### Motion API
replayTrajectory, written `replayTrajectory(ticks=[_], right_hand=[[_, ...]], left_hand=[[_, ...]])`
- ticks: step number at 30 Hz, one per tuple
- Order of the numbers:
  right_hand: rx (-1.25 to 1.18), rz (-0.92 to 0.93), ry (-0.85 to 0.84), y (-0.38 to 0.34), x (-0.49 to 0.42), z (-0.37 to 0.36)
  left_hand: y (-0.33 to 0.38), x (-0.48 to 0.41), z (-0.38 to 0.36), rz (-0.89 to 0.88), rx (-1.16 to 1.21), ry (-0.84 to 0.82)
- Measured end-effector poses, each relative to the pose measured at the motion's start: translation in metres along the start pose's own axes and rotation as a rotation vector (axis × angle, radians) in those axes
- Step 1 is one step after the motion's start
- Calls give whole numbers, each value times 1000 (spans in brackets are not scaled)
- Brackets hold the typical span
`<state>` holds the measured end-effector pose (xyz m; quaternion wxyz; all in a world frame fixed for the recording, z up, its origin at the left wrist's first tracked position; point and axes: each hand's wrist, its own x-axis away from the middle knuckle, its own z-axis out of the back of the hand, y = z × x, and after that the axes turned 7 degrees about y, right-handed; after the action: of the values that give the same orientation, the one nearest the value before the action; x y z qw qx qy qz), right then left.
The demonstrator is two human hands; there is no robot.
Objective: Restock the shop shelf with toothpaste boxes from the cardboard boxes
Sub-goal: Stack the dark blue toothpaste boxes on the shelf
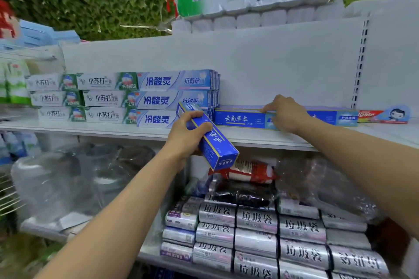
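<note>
Left hand [188,135], fingers clamped round blue toothpaste box [209,140]; long axis slants up-left, far end over the shelf [102,129] lip. Nearest landing: blue row [240,119], just right, lying crosswise. Right hand [286,115] fingers curl over that row's top edge. Stacked boxes [156,98] crowd the left; Colgate box [383,115] at far right.

On the shelf [90,128] I see stacked toothpaste boxes [127,97] at left, a flat row of boxes [240,119] just right of them, and bag rolls [256,219] one level below.
</note>
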<state>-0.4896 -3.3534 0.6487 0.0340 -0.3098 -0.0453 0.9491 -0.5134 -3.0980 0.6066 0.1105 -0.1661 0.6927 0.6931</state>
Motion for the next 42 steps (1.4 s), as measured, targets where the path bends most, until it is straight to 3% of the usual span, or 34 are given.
replayTrajectory(ticks=[11,13,15,17,19,21,23,27,32,35,42], right_hand=[[101,81,-240,10,-14,-4],[71,138,-149,8,-6,0],[-58,247,91,1,5,3],[-134,441,300,-6,17,9],[-24,660,439,-10,26,20],[142,827,468,-9,31,31],[262,865,411,-5,38,38],[214,651,282,22,52,53],[200,346,237,83,61,70],[208,217,216,123,66,79],[205,64,67,180,67,74]], left_hand=[[-4,12,-12,-22,68,45],[-4,19,-12,-52,62,29],[-1,24,-13,-73,23,12],[5,26,-17,-75,-39,-9],[11,25,-23,-109,-126,-55],[20,22,-30,-212,-265,-139],[32,18,-39,-315,-426,-235],[53,8,-65,-467,-612,-368],[43,6,-112,-729,-796,11],[31,4,-135,-641,-725,34],[9,-14,-180,-308,-877,-222]])
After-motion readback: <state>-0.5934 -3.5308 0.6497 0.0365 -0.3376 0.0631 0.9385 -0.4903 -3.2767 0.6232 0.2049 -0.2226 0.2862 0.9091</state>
